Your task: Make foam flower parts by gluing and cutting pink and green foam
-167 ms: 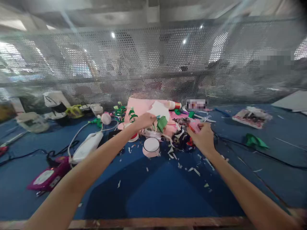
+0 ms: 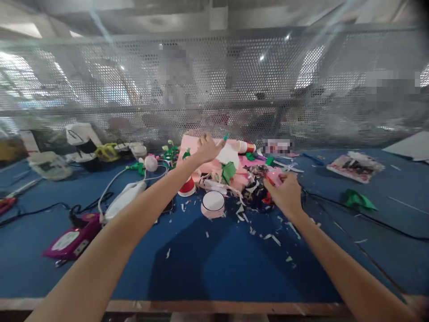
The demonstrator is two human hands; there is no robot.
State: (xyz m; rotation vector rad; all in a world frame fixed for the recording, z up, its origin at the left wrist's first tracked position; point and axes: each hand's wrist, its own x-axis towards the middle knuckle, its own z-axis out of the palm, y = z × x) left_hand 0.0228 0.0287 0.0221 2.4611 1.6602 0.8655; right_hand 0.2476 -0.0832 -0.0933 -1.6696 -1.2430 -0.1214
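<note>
My left hand (image 2: 208, 150) is raised over the pink paper (image 2: 189, 143), its thumb stretched away from the other, bent fingers. Something teal covers or sits at the thumb's tip; the palm side is hidden. A white paper piece (image 2: 228, 154) and a crumpled green piece (image 2: 228, 172) lie just right of and below it. At the right of the scrap heap, my right hand (image 2: 287, 190) is closed on a small pink and red object (image 2: 275, 176), its kind unclear. Nearer me stands a round pink piece (image 2: 213, 205) with a white, dark-rimmed top, beside a red paper cup (image 2: 187, 188).
A purple power strip (image 2: 72, 239) and a white adapter (image 2: 124, 199) with cables lie left. Several tubs, a yellow tape roll (image 2: 107, 152) and green wired pieces (image 2: 170, 153) stand behind. Green cloth (image 2: 360, 200) and a plastic bag (image 2: 355, 165) lie right. A perforated metal screen (image 2: 208, 89) closes the back.
My left hand has lifted up and away from the green piece, its thumb spreading out. The right hand stays at the heap with the pink and red object. The view has shifted slightly.
</note>
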